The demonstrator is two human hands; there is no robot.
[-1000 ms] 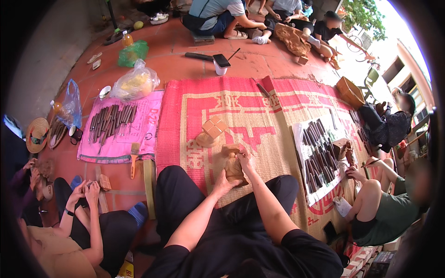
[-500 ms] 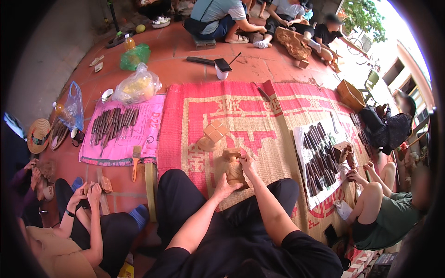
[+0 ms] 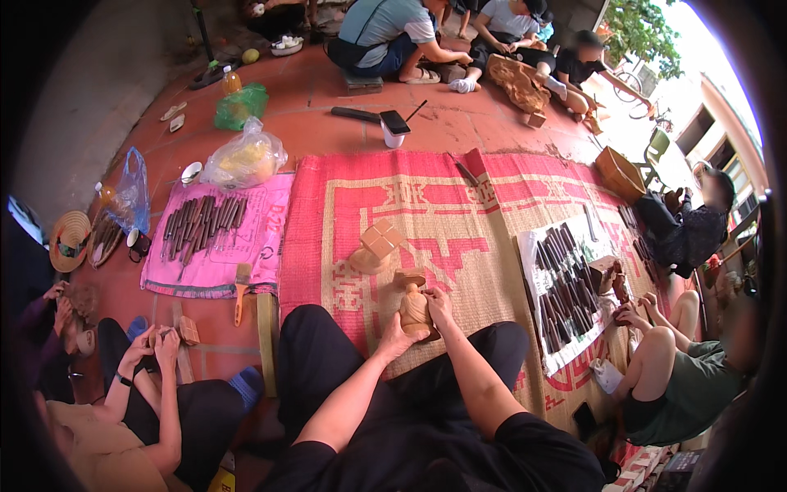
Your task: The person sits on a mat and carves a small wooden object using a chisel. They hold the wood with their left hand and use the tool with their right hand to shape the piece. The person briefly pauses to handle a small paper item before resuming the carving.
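Note:
A light-brown carved wooden figurine (image 3: 416,310) stands between my knees, over the mat. Around its lower left side my left hand (image 3: 396,339) is closed. My right hand (image 3: 440,309) grips its right side, with bent fingers against the wood; whether a small tool is in those fingers I cannot tell. Just beyond the figurine's head is a small wooden block (image 3: 409,276). Farther off, a block with a grooved face (image 3: 381,238) sits against a rounded wooden piece (image 3: 366,261) on the red and tan mat (image 3: 467,287).
On the left, many dark-handled carving tools (image 3: 201,225) lie on a pink sack (image 3: 262,246) beside a brush (image 3: 243,291). More tools (image 3: 566,287) rest on a white sheet at right. Seated people work close on both sides. A white cup with a phone (image 3: 394,127) stands beyond the mat.
The figurine has tipped more upright, its head now showing below the small block. My right hand has slid slightly down its right side; my left hand keeps its hold.

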